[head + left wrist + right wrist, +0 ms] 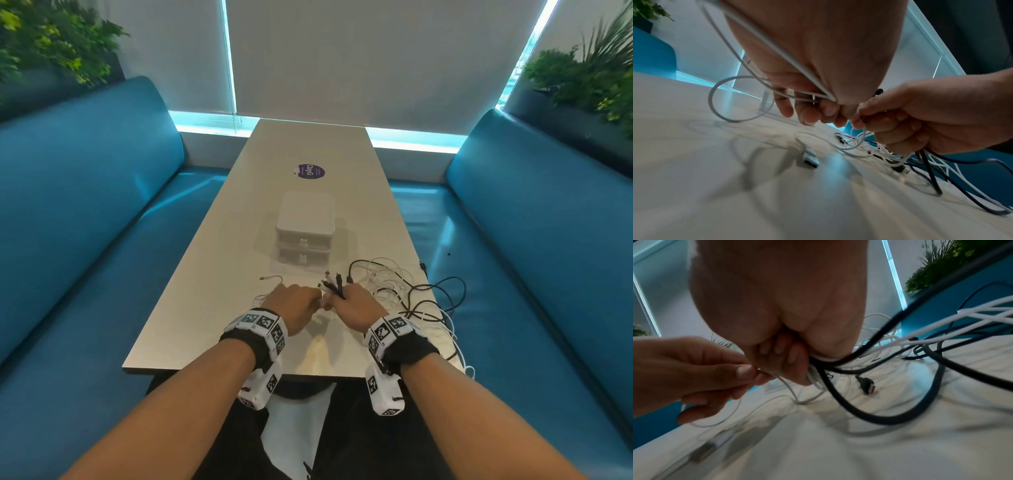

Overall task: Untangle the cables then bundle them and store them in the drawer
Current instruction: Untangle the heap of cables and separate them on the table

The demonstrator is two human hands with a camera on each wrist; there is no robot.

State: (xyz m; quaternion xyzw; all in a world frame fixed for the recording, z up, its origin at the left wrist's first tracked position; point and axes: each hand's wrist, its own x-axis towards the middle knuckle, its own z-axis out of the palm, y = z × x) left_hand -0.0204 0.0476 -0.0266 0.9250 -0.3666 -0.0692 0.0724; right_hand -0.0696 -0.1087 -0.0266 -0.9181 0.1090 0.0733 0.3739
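Note:
My right hand (pixel 346 301) grips a bunch of black and white cables (pixel 334 282) near their plug ends, which stick up past the fist. The rest of the tangle (pixel 411 294) trails to the right over the table's edge. My left hand (pixel 301 301), touching the right, pinches a thin white cable (pixel 777 48) between thumb and fingers; its loops (pixel 740 99) lie on the table to the left. In the right wrist view the fingers (pixel 795 360) curl round the cable bunch (pixel 828 366). A small white drawer unit (pixel 305 229) with both drawers closed stands behind the hands.
The long pale table (pixel 205 291) has a purple round sticker (pixel 309 171) beyond the drawer unit. A loose USB plug (pixel 810 158) lies flat near the hands. Blue benches (pixel 85 222) flank both sides, with plants at the far corners.

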